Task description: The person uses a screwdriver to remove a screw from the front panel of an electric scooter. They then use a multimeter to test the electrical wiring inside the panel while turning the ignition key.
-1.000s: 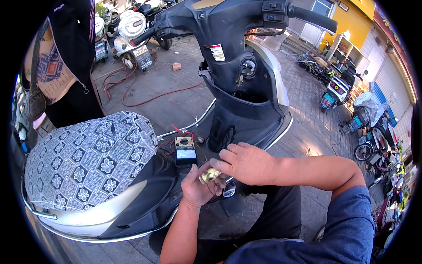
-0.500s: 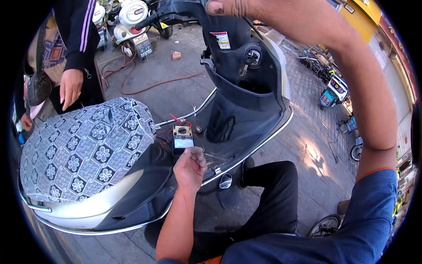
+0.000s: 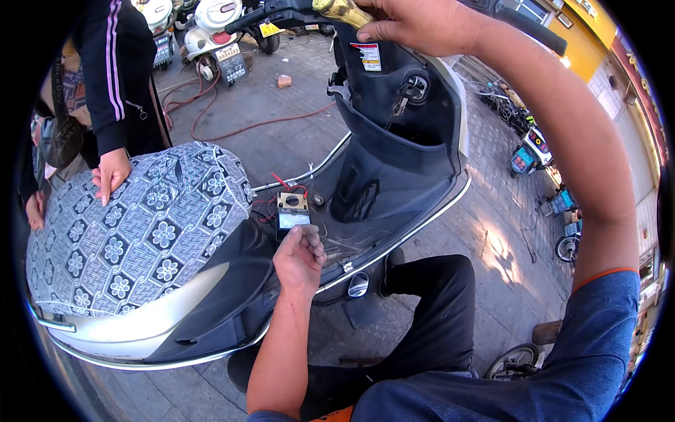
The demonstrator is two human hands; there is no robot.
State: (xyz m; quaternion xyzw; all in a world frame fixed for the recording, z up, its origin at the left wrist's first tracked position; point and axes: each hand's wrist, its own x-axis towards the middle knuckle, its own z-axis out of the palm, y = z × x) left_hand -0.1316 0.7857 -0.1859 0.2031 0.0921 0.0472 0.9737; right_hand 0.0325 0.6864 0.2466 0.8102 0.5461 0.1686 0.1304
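Note:
A scooter (image 3: 394,176) stands in front of me, its seat under a grey flower-patterned cover (image 3: 158,232). On its footboard lies an analog multimeter (image 3: 292,205) with a dial, a pale face and red leads. My left hand (image 3: 300,259) is at the meter's lower edge, fingers curled together; whether they grip it is hidden. My right hand (image 3: 425,24) reaches up to the handlebar, fingers closed around a yellow, dark-stained piece (image 3: 343,10) whose kind I cannot make out. Below it, keys (image 3: 399,107) hang from the ignition.
At the left a person's hand (image 3: 112,174) rests on the seat cover, with another hand (image 3: 34,211) beyond. A red hose (image 3: 260,128) crosses the paving near a brick piece (image 3: 284,81). White scooters (image 3: 214,28) stand behind. A mirror (image 3: 358,284) is near my knee.
My right hand has moved right, and the yellow piece has come into view with it. The other person's hand has lowered onto the seat cover. My left hand stays at the meter.

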